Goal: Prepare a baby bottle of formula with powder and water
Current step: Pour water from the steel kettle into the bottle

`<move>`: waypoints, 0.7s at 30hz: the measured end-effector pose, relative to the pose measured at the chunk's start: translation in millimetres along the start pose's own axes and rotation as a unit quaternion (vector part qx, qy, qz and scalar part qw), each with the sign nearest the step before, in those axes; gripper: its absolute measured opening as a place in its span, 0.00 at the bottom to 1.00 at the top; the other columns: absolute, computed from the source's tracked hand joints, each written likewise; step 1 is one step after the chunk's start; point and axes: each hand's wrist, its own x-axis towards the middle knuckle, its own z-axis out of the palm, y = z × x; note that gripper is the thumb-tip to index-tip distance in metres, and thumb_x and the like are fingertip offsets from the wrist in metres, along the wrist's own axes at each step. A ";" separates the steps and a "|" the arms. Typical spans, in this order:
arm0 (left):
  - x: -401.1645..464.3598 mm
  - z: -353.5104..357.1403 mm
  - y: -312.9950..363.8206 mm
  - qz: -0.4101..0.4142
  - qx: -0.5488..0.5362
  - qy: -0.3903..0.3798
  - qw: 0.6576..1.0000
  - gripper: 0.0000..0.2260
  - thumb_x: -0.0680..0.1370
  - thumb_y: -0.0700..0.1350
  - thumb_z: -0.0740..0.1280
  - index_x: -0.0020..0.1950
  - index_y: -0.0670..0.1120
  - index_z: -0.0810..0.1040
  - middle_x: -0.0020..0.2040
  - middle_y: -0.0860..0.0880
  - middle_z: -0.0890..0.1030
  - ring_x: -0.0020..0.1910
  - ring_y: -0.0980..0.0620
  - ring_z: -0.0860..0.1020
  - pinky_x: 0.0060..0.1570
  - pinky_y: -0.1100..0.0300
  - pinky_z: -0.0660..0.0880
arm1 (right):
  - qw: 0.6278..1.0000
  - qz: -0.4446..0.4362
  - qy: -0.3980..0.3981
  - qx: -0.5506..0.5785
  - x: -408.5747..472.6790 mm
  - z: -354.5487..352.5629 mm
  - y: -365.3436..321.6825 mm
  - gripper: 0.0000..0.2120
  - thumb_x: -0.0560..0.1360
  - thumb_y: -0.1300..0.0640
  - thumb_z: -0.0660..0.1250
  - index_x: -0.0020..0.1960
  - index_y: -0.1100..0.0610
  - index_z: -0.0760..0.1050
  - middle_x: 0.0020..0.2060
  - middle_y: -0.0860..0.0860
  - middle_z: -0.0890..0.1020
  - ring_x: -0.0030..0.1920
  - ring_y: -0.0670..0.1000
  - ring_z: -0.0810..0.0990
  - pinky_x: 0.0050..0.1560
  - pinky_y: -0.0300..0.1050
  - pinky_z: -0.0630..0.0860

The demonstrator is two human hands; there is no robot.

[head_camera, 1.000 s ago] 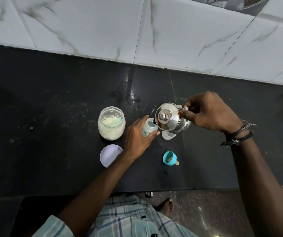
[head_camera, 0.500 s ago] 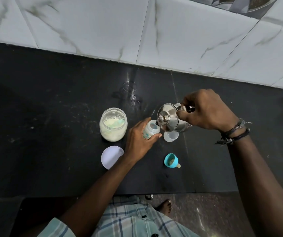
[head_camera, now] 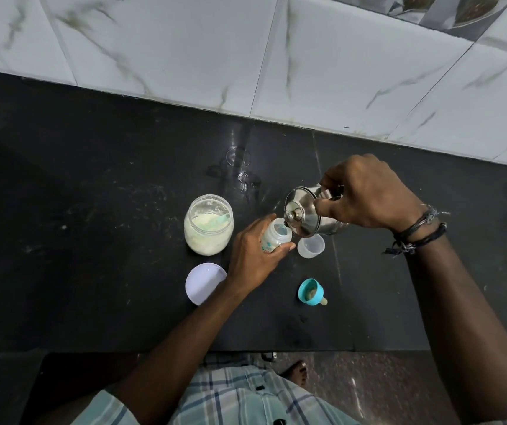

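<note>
Left hand [head_camera: 253, 256] wrapped round baby bottle [head_camera: 275, 237], its base hidden, right hand [head_camera: 365, 194] gripping tilted steel kettle [head_camera: 307, 217], handle covered, spout unclear above bottle mouth

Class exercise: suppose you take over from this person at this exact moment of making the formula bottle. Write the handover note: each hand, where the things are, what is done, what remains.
Left hand: grips the open baby bottle, upright on the black counter.
Right hand: holds the steel kettle tilted, its spout over the bottle's mouth.
Powder jar: open, left of the bottle, scoop inside; its white lid lies in front of it.
Teal nipple ring and clear cap: off, on the counter to the bottle's right.
Done: bottle and jar opened. Whether powder is already in cannot be told.
Left: finish the water, set the kettle down, fit the ring and cap, mix.
</note>
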 end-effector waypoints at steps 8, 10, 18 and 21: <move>0.2 0.2 -2.4 0.008 0.002 -0.006 1.000 0.23 0.70 0.47 0.80 0.62 0.43 0.80 0.56 0.48 0.84 0.54 0.52 0.82 0.55 0.53 0.79 | 1.000 -0.006 -0.018 -0.015 4.3 -1.9 -4.1 0.12 0.65 0.47 0.73 0.39 0.56 0.80 0.34 0.51 0.81 0.36 0.57 0.78 0.35 0.45 0.72; 0.6 0.5 -3.0 0.010 0.002 -0.006 1.000 0.23 0.70 0.47 0.80 0.62 0.43 0.80 0.56 0.48 0.84 0.54 0.53 0.82 0.55 0.55 0.79 | 0.999 -0.013 -0.024 -0.020 5.7 -2.8 -6.0 0.12 0.65 0.47 0.74 0.40 0.56 0.80 0.34 0.51 0.81 0.37 0.58 0.78 0.35 0.45 0.72; 0.0 2.1 -6.4 0.013 0.001 0.000 1.000 0.22 0.69 0.48 0.80 0.60 0.45 0.81 0.54 0.50 0.84 0.52 0.55 0.82 0.53 0.59 0.79 | 0.997 -0.031 -0.036 -0.058 11.6 -6.2 -19.2 0.14 0.64 0.47 0.73 0.40 0.57 0.80 0.34 0.54 0.80 0.38 0.61 0.78 0.35 0.45 0.70; -0.5 3.5 -7.5 0.011 -0.001 0.004 1.000 0.22 0.68 0.48 0.80 0.60 0.45 0.81 0.53 0.51 0.84 0.51 0.56 0.82 0.52 0.62 0.78 | 0.996 -0.039 -0.039 -0.071 14.0 -5.9 -24.3 0.14 0.63 0.48 0.74 0.39 0.58 0.79 0.34 0.54 0.80 0.38 0.61 0.79 0.33 0.44 0.69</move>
